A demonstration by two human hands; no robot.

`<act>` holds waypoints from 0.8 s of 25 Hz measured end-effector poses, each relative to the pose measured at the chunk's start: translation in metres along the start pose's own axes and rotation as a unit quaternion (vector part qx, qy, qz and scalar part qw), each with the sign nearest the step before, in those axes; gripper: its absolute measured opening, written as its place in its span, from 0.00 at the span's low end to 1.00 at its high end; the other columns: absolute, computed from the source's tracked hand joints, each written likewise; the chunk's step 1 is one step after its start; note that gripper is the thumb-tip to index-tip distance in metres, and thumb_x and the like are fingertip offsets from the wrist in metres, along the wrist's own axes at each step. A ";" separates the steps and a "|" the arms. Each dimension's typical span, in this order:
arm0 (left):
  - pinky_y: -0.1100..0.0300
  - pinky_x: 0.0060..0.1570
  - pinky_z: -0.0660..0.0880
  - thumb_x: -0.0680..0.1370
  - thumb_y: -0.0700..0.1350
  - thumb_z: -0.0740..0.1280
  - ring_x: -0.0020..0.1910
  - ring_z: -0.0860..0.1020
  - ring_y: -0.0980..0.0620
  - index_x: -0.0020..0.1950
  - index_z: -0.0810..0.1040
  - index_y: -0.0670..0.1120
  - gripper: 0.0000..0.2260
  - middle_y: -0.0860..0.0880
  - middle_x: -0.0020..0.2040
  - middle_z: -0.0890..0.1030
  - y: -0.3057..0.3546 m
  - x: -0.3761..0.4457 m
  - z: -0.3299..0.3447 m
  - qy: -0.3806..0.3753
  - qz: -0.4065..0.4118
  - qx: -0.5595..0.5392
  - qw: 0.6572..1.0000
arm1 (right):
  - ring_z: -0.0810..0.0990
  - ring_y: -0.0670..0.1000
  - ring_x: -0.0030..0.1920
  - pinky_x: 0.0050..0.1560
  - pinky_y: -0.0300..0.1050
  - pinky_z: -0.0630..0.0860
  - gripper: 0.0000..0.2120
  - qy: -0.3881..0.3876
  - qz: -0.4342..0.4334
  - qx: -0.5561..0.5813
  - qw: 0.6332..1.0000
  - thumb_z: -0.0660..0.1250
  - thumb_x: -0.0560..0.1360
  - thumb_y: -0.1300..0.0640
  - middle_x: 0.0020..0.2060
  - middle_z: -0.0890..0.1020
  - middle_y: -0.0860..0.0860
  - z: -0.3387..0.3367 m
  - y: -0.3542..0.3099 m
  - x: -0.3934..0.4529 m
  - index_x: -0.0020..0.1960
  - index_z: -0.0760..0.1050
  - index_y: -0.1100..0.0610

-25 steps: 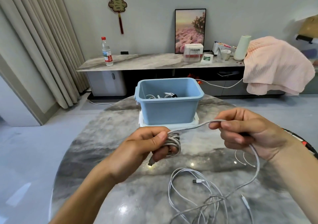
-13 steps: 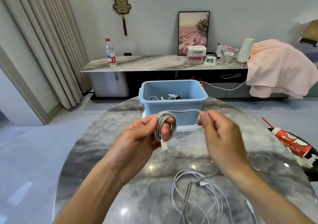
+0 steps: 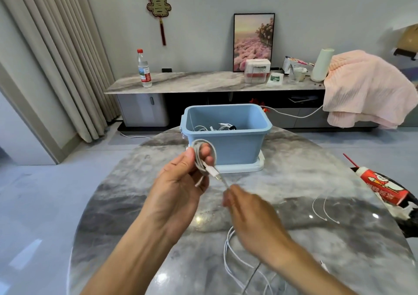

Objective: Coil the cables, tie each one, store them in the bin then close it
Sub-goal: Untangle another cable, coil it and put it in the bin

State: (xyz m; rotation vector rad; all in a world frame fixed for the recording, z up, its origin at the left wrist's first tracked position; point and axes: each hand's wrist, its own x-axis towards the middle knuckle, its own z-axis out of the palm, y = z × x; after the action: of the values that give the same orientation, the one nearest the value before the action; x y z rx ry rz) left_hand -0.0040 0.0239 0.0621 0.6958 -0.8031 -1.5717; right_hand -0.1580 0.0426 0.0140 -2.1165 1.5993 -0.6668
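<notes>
The round grey marble counter (image 3: 316, 192) carries an open pale-blue plastic bin (image 3: 237, 145) just beyond the left hand (image 3: 181, 181), which grips a coiled grey charging cable (image 3: 204, 156). The blurred right hand (image 3: 248, 213) seems to pinch its tail; wrapping that snugly should secure the coil.

Standing against the pale grey wall (image 3: 203, 23): a long marble-topped sideboard (image 3: 192, 83). Leaning on it, a framed flower picture (image 3: 253, 42). Hanging at far left, beige curtains (image 3: 56, 52). Shining underneath, a glossy grey floor (image 3: 34, 192). Draping at right, a pink blanket (image 3: 366, 91).
</notes>
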 end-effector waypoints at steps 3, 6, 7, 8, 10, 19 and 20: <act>0.66 0.44 0.74 0.76 0.46 0.65 0.44 0.82 0.55 0.51 0.82 0.40 0.11 0.47 0.45 0.85 0.001 0.004 -0.007 0.063 0.107 0.133 0.983 | 0.78 0.45 0.42 0.46 0.45 0.74 0.16 -0.044 -0.028 0.098 0.994 0.52 0.84 0.46 0.36 0.79 0.43 0.000 -0.026 -0.007 0.49 0.75 0.52; 0.62 0.48 0.72 0.79 0.45 0.67 0.44 0.79 0.61 0.48 0.82 0.43 0.07 0.51 0.42 0.85 -0.011 0.001 -0.011 0.048 0.289 0.476 0.829 | 0.71 0.41 0.28 0.31 0.35 0.64 0.17 -0.081 0.009 0.193 0.978 0.57 0.83 0.48 0.25 0.73 0.40 -0.021 -0.035 -0.005 0.45 0.78 0.55; 0.60 0.50 0.69 0.79 0.47 0.67 0.45 0.75 0.67 0.47 0.81 0.45 0.07 0.54 0.41 0.84 -0.019 0.000 -0.010 0.040 0.338 0.560 0.755 | 0.66 0.43 0.24 0.28 0.33 0.61 0.17 -0.100 0.034 0.229 0.968 0.59 0.83 0.50 0.23 0.69 0.43 -0.026 -0.035 -0.006 0.43 0.78 0.59; 0.58 0.50 0.66 0.78 0.50 0.65 0.47 0.71 0.72 0.46 0.80 0.45 0.09 0.56 0.39 0.83 -0.025 -0.001 -0.008 0.045 0.364 0.598 0.712 | 0.61 0.43 0.23 0.25 0.34 0.60 0.17 -0.124 0.061 0.263 0.955 0.60 0.83 0.51 0.24 0.65 0.45 -0.032 -0.035 -0.008 0.44 0.78 0.62; 0.57 0.48 0.64 0.78 0.51 0.62 0.46 0.69 0.72 0.45 0.77 0.46 0.09 0.55 0.36 0.80 -0.029 0.001 -0.008 0.041 0.365 0.622 0.692 | 0.59 0.44 0.22 0.21 0.37 0.61 0.16 -0.149 0.088 0.302 0.938 0.61 0.82 0.53 0.27 0.62 0.50 -0.042 -0.035 -0.012 0.46 0.80 0.62; 0.57 0.46 0.65 0.82 0.54 0.57 0.40 0.69 0.55 0.46 0.69 0.48 0.11 0.54 0.37 0.71 -0.019 -0.010 0.005 -0.196 0.224 0.631 0.716 | 0.73 0.45 0.32 0.37 0.42 0.69 0.04 -0.093 -0.027 0.202 0.975 0.77 0.70 0.55 0.30 0.81 0.50 -0.105 0.003 0.008 0.40 0.85 0.54; 0.58 0.43 0.66 0.81 0.52 0.60 0.39 0.70 0.54 0.46 0.71 0.46 0.10 0.54 0.36 0.71 -0.015 -0.009 0.003 -0.214 0.191 0.587 0.757 | 0.72 0.45 0.30 0.34 0.40 0.68 0.04 -0.090 -0.048 0.205 0.973 0.77 0.69 0.54 0.28 0.78 0.50 -0.109 0.007 0.008 0.41 0.84 0.53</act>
State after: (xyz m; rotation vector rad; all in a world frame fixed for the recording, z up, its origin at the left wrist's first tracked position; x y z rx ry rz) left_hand -0.0139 0.0347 0.0520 0.9396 -2.1993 -0.6841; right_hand -0.2256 0.0297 0.0986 -1.8924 1.1529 -0.7401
